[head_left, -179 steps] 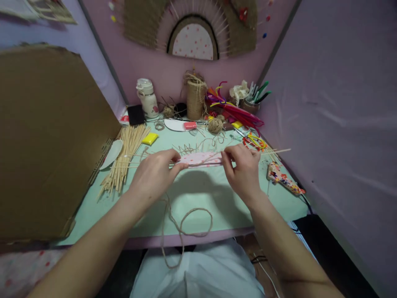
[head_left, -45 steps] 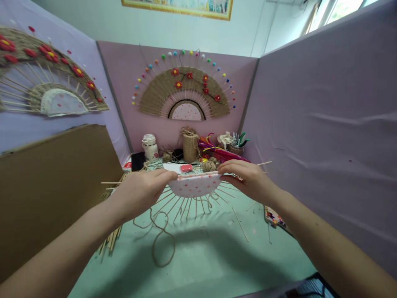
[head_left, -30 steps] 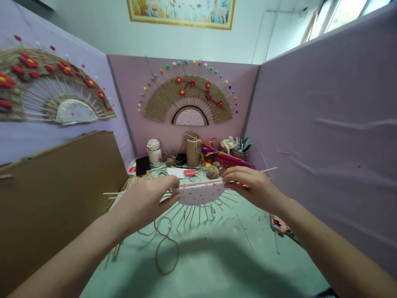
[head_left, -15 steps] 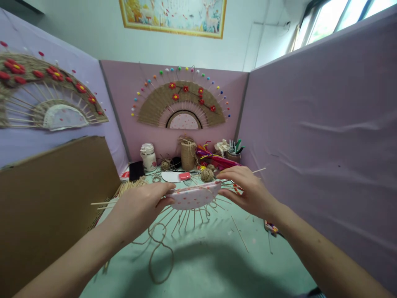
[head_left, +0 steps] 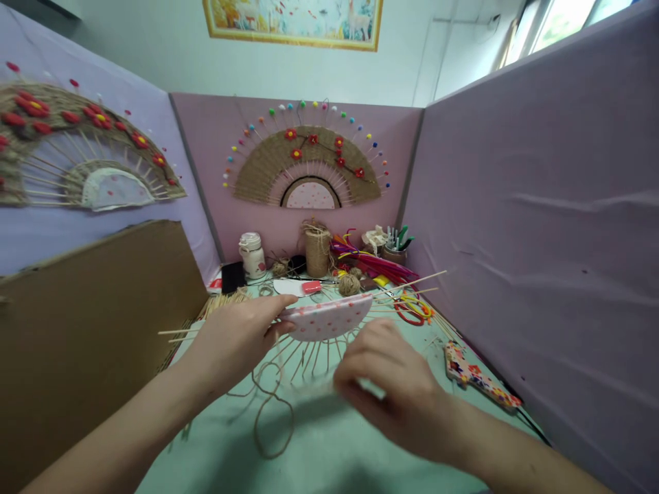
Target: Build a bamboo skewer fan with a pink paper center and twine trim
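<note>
My left hand [head_left: 237, 337] grips the left end of a pink dotted half-disc [head_left: 329, 320] with thin wooden sticks [head_left: 309, 357] fanning out under it. It is held above the green table top [head_left: 329, 446]. A jute string [head_left: 268, 405] hangs from it and loops on the table. My right hand [head_left: 384, 384] is off the disc, lower and nearer to me, blurred, with fingers curled; I cannot see anything in it.
A cardboard sheet [head_left: 87, 322] leans at the left. At the back stand a white jar [head_left: 252, 254], a twine-wrapped can [head_left: 317, 251], pipe cleaners [head_left: 371, 262] and twine balls [head_left: 350, 284]. Scissors [head_left: 412, 309] and a patterned glue gun [head_left: 476, 376] lie right. Finished fans [head_left: 309, 168] hang on the walls.
My right hand has let go of the right end of the half-disc and dropped down toward me. The left hand still holds the disc up.
</note>
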A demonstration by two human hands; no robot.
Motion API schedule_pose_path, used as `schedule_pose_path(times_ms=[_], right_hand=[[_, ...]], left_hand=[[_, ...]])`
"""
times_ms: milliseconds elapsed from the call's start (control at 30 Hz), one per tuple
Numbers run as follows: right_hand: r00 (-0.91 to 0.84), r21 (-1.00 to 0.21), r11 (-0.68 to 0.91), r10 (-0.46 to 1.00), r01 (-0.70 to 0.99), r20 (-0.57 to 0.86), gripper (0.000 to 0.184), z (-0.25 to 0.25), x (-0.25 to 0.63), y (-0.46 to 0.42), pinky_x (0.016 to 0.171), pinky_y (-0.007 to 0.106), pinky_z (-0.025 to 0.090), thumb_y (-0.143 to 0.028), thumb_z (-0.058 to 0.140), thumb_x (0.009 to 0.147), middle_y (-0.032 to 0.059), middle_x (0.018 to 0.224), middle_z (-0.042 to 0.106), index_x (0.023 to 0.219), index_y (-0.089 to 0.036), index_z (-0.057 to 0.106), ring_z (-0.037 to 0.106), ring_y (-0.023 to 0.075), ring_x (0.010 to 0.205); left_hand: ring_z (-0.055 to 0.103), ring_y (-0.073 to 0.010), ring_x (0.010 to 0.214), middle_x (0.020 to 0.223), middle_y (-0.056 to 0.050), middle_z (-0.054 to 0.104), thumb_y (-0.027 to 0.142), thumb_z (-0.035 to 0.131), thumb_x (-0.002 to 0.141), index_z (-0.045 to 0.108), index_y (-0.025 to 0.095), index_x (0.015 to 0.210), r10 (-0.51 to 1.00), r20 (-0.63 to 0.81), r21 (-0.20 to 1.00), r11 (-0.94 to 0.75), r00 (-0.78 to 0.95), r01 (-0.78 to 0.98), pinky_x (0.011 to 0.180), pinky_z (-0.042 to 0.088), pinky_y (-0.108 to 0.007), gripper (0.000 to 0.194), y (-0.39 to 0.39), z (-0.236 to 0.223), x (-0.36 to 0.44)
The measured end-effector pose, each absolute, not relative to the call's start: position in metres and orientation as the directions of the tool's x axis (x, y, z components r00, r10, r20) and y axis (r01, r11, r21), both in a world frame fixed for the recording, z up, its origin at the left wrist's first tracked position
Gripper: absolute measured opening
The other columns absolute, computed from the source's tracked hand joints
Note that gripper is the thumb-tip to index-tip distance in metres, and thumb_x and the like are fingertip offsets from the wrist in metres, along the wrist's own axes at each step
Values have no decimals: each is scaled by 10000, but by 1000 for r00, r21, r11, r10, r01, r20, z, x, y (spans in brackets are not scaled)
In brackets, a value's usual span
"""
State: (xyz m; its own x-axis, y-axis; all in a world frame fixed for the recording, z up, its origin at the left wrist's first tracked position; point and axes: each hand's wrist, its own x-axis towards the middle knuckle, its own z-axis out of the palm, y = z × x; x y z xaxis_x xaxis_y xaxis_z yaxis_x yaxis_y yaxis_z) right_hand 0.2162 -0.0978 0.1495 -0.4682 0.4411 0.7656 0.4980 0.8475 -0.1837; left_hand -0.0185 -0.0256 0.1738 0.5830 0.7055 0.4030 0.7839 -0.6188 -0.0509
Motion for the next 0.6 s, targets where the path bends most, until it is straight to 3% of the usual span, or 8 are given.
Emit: schedule_pose_path(times_ms=[67, 100, 200, 267, 367, 500, 600], right_hand=[[-633, -222, 894, 434, 389, 641, 90, 151, 215, -113, 792, 315, 371, -265, 577, 934, 10, 803, 655, 924, -180, 606, 555, 128, 768], [-678, -251, 892, 450, 376, 581, 178, 150, 218, -119, 807, 313, 382, -346, 596, 923, 17, 828, 661, 970, -175, 613, 563, 130, 787], [-641, -365, 784, 621, 502, 450, 334, 136, 237, -130, 829, 298, 417, -462, 596, 889, 39, 892, 671, 1060, -176, 618, 588, 147, 862], [-504, -411, 633, 773, 656, 386, 255, 117, 265, -132, 819, 294, 443, -403, 561, 930, 54, 926, 684, 1056, -191, 628, 609, 164, 905], [-146, -395, 277, 932, 876, 331, 191, 77, 325, -131, 779, 322, 476, -324, 531, 934, 84, 945, 696, 1008, -192, 649, 637, 201, 875], [245, -233, -213, 963, 949, 114, 302, 33, 405, -128, 859, 399, 459, -284, 576, 853, 160, 1074, 670, 1110, -143, 653, 618, 277, 978], [292, -211, -280, 956, 936, 25, 428, 14, 435, -121, 872, 382, 442, -240, 639, 789, 186, 1085, 659, 1191, -94, 629, 606, 286, 985]], left_hand=[[714, -267, 906, 1103, -77, 732, 310, 521, 915, 630, 225, 1210, 690, 423, -52, -629, 587, 776, 728, 554, -378, 326, -26, 173, -20], [716, -265, 895, 1093, -74, 735, 327, 509, 919, 637, 230, 1200, 683, 430, -49, -635, 590, 771, 727, 554, -376, 324, -26, 173, -21], [717, -264, 870, 1070, -67, 743, 394, 458, 927, 654, 242, 1172, 667, 447, -47, -648, 596, 760, 717, 548, -368, 348, -26, 173, -23], [715, -273, 858, 1055, -66, 746, 447, 418, 930, 653, 255, 1170, 669, 455, -65, -633, 588, 771, 695, 539, -369, 387, -25, 171, -25], [708, -270, 826, 1029, -56, 748, 487, 359, 941, 650, 259, 1165, 688, 447, -118, -588, 572, 800, 665, 513, -354, 433, -24, 168, -26], [693, -223, 784, 1020, -10, 748, 442, 392, 947, 634, 280, 1180, 736, 434, -219, -472, 519, 854, 619, 439, -269, 374, -25, 167, -23], [676, -192, 750, 984, 24, 749, 424, 442, 930, 634, 295, 1158, 731, 450, -245, -451, 513, 858, 588, 369, -225, 325, -26, 168, -21]])
